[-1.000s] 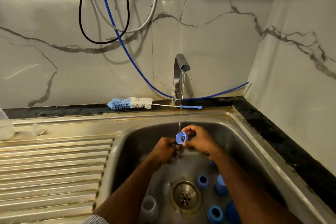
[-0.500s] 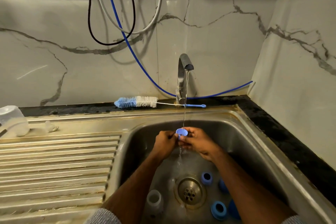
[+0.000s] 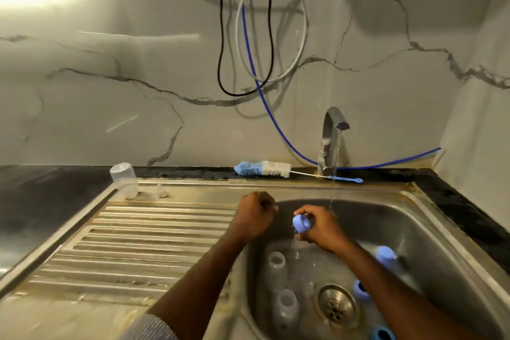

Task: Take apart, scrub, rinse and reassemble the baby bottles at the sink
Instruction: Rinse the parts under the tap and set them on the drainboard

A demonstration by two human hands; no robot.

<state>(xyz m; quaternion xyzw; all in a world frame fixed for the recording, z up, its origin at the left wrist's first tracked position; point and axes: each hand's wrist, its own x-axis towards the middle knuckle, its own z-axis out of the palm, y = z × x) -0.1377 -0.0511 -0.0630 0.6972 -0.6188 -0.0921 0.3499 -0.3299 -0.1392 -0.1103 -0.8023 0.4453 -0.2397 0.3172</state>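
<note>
A: Right hand (image 3: 320, 226)?
B: Over the sink (image 3: 430, 218) basin, fingers curled round a blue cap (image 3: 300, 223), cap tipped on its side, water dripping from it. Left of the tap (image 3: 331, 135) stream, not under it.

A: Left hand (image 3: 255, 218)?
B: At 9 o'clock from the cap, close but apart, over the basin's left rim. Fingers curled into a loose fist; cannot tell whether anything sits inside.

A: Tap?
B: Running, thin stream falling at 12 o'clock from the right hand, just behind it.

A: In the basin?
B: Two clear bottles (image 3: 276, 262) lying at 7 o'clock from the cap, left of the drain (image 3: 335, 303). Blue rings (image 3: 360, 288) at 3 o'clock from the drain and at the lower edge. Another blue-capped piece (image 3: 386, 255) by the right forearm, at 4 o'clock from the hand.

A: Outside the basin?
B: Brush (image 3: 265, 168) lying flat on the back ledge, bristles left, blue handle tip past the tap base. Clear bottle (image 3: 124, 179) standing mouth-down at the drainboard (image 3: 138, 243) top left corner, a clear teat (image 3: 161, 191) just beside it at 3 o'clock.

A: Wall?
B: Black, grey and blue hoses (image 3: 248, 50) hanging in loops on marble, 12 o'clock from the brush
</note>
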